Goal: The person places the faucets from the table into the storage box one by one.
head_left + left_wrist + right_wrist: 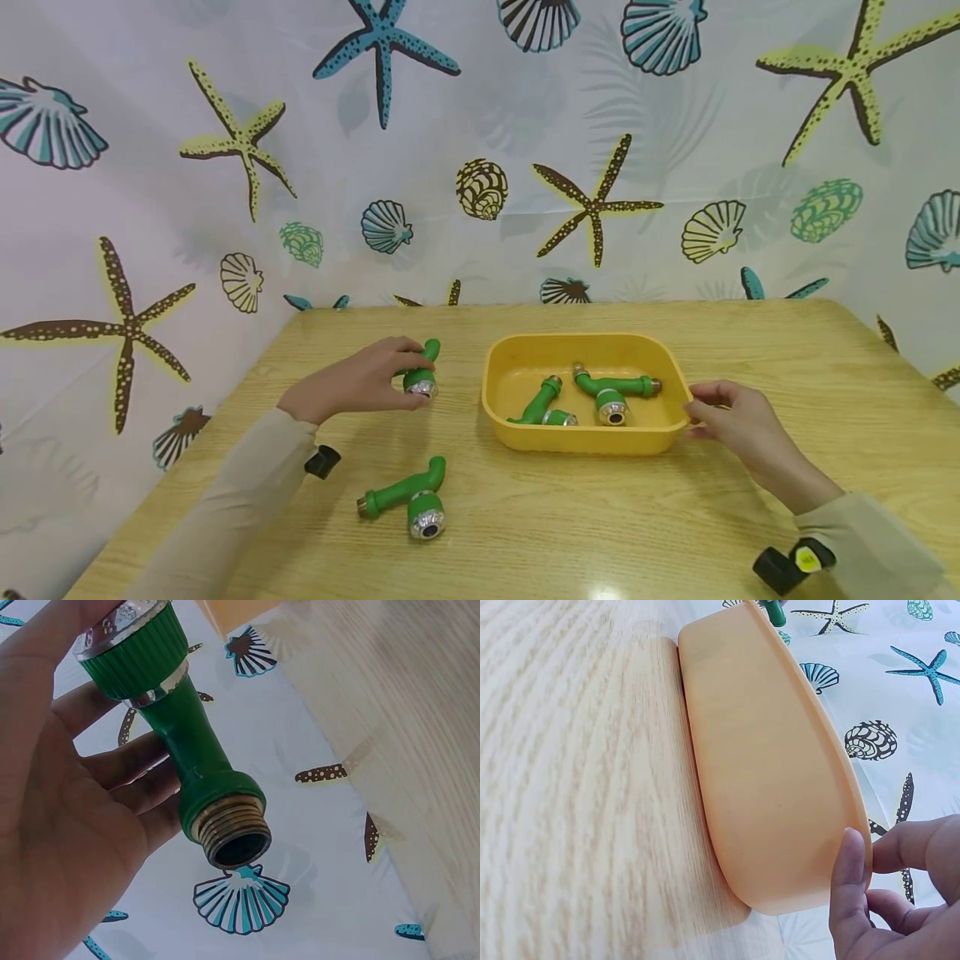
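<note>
A: The green tap (420, 371), left of the yellow tray (587, 446), is held in the curled fingers of the left hand (358, 385), grasped loosely by its ribbed collar.

B: So it could be dropped?

A: Likely, if the grasp is loosened. The tray's right rim is pinched by the right hand (738, 425); it could be tipped, and the two taps inside (600, 392) spilled.

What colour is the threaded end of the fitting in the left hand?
Brass-coloured, on the green fitting held by the left hand; the left wrist view shows it best.
</note>
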Demonstrator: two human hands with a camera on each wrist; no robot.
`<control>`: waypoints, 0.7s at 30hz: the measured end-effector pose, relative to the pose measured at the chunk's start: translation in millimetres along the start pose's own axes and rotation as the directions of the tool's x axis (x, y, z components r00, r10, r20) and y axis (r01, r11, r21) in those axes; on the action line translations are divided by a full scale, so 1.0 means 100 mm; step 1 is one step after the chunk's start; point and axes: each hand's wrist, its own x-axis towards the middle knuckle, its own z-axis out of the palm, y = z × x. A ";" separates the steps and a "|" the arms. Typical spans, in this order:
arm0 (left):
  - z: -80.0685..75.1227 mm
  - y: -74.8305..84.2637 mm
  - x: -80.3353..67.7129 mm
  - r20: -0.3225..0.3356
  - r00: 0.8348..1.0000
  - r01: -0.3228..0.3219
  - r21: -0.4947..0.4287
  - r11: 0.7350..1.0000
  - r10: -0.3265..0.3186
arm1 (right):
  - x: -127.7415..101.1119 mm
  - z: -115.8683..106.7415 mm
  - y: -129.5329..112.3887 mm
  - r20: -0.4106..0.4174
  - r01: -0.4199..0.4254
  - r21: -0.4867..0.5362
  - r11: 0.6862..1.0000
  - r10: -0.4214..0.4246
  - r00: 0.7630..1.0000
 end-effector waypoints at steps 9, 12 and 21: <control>-0.05 0.06 0.07 -0.020 1.000 -0.023 -0.006 1.000 0.023 | 0.01 -0.01 0.00 0.003 0.004 0.012 1.000 -0.004 1.000; -0.06 0.08 0.10 -0.027 0.999 -0.029 -0.003 1.000 0.029 | 0.00 -0.01 0.00 0.002 0.004 0.010 1.000 -0.004 1.000; -0.06 0.09 0.16 -0.026 0.999 -0.036 -0.012 0.999 0.035 | 0.00 -0.01 0.00 0.002 0.007 0.012 1.000 -0.007 1.000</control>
